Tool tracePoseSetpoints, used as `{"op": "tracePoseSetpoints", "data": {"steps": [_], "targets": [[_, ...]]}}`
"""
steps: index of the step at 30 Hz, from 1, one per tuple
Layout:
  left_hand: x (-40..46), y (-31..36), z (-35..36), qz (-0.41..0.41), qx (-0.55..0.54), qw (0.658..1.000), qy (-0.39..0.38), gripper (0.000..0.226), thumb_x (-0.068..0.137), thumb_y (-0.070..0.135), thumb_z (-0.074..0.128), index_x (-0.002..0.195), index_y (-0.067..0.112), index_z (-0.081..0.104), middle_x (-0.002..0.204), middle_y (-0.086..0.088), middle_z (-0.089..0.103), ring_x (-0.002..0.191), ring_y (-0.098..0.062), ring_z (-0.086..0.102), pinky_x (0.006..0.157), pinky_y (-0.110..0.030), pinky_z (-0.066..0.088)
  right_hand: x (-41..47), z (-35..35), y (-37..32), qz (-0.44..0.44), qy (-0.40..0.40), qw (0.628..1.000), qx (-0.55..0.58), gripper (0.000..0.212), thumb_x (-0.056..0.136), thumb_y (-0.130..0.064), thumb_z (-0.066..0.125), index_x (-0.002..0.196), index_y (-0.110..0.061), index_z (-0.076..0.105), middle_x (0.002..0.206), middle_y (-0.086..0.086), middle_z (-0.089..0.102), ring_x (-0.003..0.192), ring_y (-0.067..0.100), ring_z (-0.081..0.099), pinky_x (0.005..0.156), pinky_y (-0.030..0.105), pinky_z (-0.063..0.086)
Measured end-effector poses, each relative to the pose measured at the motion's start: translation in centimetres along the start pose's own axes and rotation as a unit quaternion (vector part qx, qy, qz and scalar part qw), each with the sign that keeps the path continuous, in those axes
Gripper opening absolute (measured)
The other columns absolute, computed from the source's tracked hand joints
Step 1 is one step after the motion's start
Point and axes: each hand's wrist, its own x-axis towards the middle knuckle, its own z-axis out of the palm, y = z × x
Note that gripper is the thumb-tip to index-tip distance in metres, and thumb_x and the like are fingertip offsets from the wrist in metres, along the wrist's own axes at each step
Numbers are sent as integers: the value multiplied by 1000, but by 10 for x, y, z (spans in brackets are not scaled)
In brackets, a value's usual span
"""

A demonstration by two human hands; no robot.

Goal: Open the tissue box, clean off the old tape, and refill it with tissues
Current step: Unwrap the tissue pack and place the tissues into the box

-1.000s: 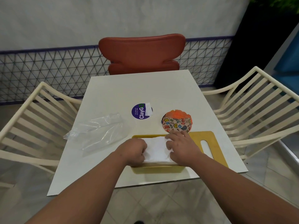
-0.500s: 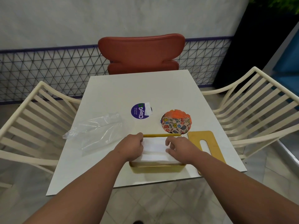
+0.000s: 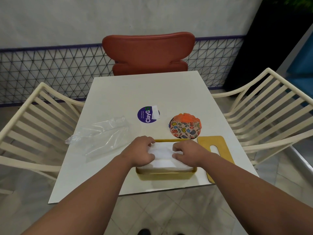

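On the near edge of the white square table (image 3: pixel 152 92): one yellow rectangular open-topped tissue box (image 3: pixel 166 174), lid off, filled to the rim with a stack of white tissues (image 3: pixel 165 156).

Left hand (image 3: pixel 141 152): rests on the left end of the tissue stack, fingers curled over its far left edge, thumb lying on top; it presses and grasps the tissues.

Right hand (image 3: pixel 188 152): rests on the right end of the same stack, fingers bent down onto the paper, thumb at the near side; it likewise holds the tissues down inside the box.

Flat yellow lid with a rounded slot (image 3: pixel 215 146): lies on the table just beside the box on the right, its near part hidden under the right forearm.

Round patterned paper item with an orange crumpled top (image 3: pixel 185 128): just beyond the box's far right corner, beside the lid.

Purple round sticker reading "ClayGo" (image 3: pixel 146 114): on the table's middle, a white scrap overlapping its right side.

Clear crumpled plastic wrapper (image 3: pixel 101 136): left of the box, near the left hand but apart from it.

Seating: one red moulded chair (image 3: pixel 149 51) at the far side; one cream slatted chair on the left (image 3: pixel 33 126), another on the right (image 3: pixel 264 112).

Backdrop: black wire-mesh panel (image 3: pixel 50 72) along a pale wall.
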Motion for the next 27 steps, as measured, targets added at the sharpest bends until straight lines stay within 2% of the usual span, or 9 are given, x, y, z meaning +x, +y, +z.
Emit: {"op": "tracePoseSetpoints", "data": {"steps": [3, 6, 10, 13, 17, 21, 23, 25, 27], "targets": [[0, 2, 2, 41, 9, 999, -2, 38, 76, 37, 71, 110, 24, 60, 105, 6, 57, 99, -14, 50, 79, -24, 41, 2, -1, -1, -4, -1, 1000, -8, 13, 93, -33, 57, 84, -25, 51, 84, -4, 56, 79, 16, 50, 66, 29, 38], [1, 2, 1, 17, 48, 999, -10, 19, 82, 41, 66, 90, 25, 60, 94, 4, 58, 90, -18, 51, 72, -26, 37, 2, -3, -1, -2, -16, 1000, -8, 10, 93, -32, 56, 91, -23, 58, 91, -4, 59, 85, 15, 52, 71, 29, 42], [3, -1, -5, -13, -5, 1000, -25, 18, 84, 36, 66, 98, 26, 61, 99, 7, 62, 93, -16, 55, 81, -28, 46, 2, -5, -2, 19, -25, 1000, 0, 20, 97, -30, 51, 107, -17, 63, 103, -1, 63, 94, 17, 55, 82, 33, 47], [6, 2, -6, -24, -44, 999, -12, 15, 87, 33, 64, 101, 26, 63, 94, 9, 62, 88, -12, 57, 77, -26, 48, 4, -3, -3, 30, -15, 999, 9, 21, 100, -30, 48, 108, -18, 63, 103, -1, 64, 93, 17, 54, 78, 30, 44], [12, -2, -3, -57, -29, 998, 1, 19, 90, 24, 61, 109, 25, 61, 98, 2, 64, 89, -17, 58, 77, -27, 48, 6, -3, -2, 67, -1, 998, 3, 25, 100, -31, 49, 117, -17, 62, 110, 2, 64, 97, 18, 53, 75, 27, 38], [16, -6, 0, -84, -10, 996, -4, 28, 89, 25, 64, 117, 23, 58, 103, -2, 63, 91, -20, 58, 75, -26, 45, 8, -2, -1, 102, -14, 994, -46, 34, 97, -34, 53, 128, -19, 59, 125, 3, 61, 114, 23, 53, 88, 32, 46], [16, -4, 2, -89, -2, 996, -1, 29, 89, 28, 65, 117, 23, 57, 105, -3, 63, 92, -21, 58, 73, -25, 44, 9, -3, -4, 113, -18, 993, -40, 35, 95, -40, 54, 122, -20, 62, 116, 1, 63, 109, 20, 55, 83, 31, 46], [17, -3, 4, -93, -3, 996, 3, 28, 88, 33, 65, 114, 25, 58, 106, -3, 63, 92, -20, 58, 73, -26, 45, 10, -4, -6, 128, -15, 992, -16, 32, 97, -47, 50, 95, -19, 65, 88, -3, 60, 87, 16, 55, 67, 28, 41], [19, -3, 5, -95, -6, 995, 11, 28, 88, 36, 65, 112, 26, 58, 108, -2, 63, 92, -20, 58, 75, -28, 47, 12, -5, -7, 136, -24, 990, -33, 43, 99, -46, 45, 68, -18, 54, 69, -3, 50, 68, 12, 47, 58, 26, 34]]}}
